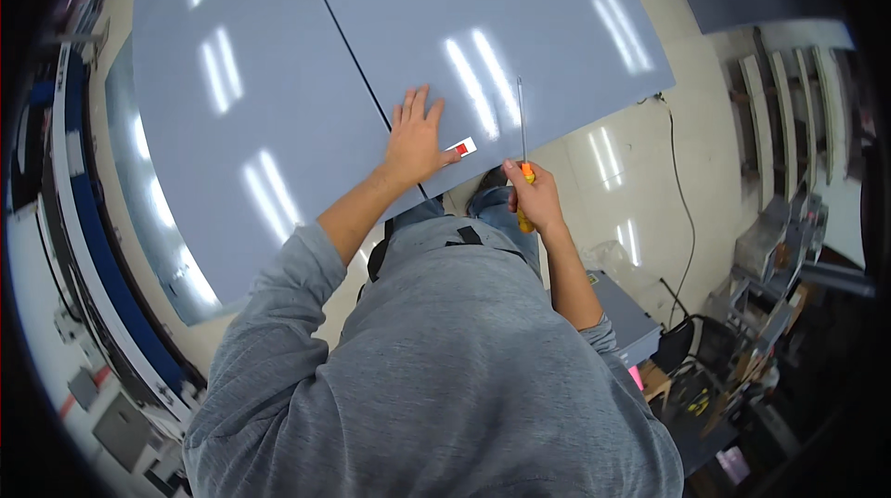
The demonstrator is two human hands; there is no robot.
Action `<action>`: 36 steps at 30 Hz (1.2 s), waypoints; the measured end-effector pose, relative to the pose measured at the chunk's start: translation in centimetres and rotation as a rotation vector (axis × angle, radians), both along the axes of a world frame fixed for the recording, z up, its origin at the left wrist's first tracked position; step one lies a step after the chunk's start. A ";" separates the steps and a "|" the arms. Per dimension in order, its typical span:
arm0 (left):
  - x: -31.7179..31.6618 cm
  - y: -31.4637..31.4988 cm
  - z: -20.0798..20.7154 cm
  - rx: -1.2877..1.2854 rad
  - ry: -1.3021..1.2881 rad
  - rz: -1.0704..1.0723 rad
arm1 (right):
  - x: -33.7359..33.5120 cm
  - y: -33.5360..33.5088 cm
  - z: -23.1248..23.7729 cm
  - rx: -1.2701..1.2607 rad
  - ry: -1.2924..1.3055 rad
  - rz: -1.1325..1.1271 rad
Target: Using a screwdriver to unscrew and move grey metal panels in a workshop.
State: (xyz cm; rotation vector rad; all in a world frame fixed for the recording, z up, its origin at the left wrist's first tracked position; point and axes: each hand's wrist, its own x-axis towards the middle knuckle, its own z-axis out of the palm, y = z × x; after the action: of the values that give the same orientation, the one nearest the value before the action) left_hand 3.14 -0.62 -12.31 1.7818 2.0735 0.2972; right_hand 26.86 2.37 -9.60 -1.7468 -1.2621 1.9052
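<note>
Over a glossy blue-grey tabletop (316,117), split by a dark seam, my left hand (415,143) is spread with its fingers pointing away from me. Its thumb reaches onto a small white piece with a red patch (467,145) near the front edge; whether this is a label or a switch plate I cannot tell. My right hand (538,199) is closed around the yellow-orange handle of a screwdriver (523,131). The screwdriver's long thin shaft points up and away, its tip over the right part of the tabletop.
A black cable (682,192) runs from the tabletop's right corner down along the floor. Grey metal parts (766,238) and a rack with pale upright boards (756,117) stand to the right. At the near right is a grey box (626,317). A long blue-and-white machine (102,247) lines the left side.
</note>
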 end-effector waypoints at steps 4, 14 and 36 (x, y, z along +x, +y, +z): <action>3.5 -5.6 2.8 -0.055 -0.472 0.259 | 0.6 2.2 -1.1 0.006 0.045 0.051; 13.4 -7.1 -1.3 0.064 -1.793 1.479 | 2.8 11.0 -1.2 0.071 -0.160 0.837; 10.7 -11.6 -2.3 0.439 -1.134 2.127 | -0.4 8.7 -1.4 -0.378 0.102 0.392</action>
State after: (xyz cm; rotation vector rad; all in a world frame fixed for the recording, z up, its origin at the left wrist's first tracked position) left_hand 13.85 -12.23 -14.59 -1.1276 1.8702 1.6724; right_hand 26.51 11.12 -10.99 -1.6237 -1.3527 2.5640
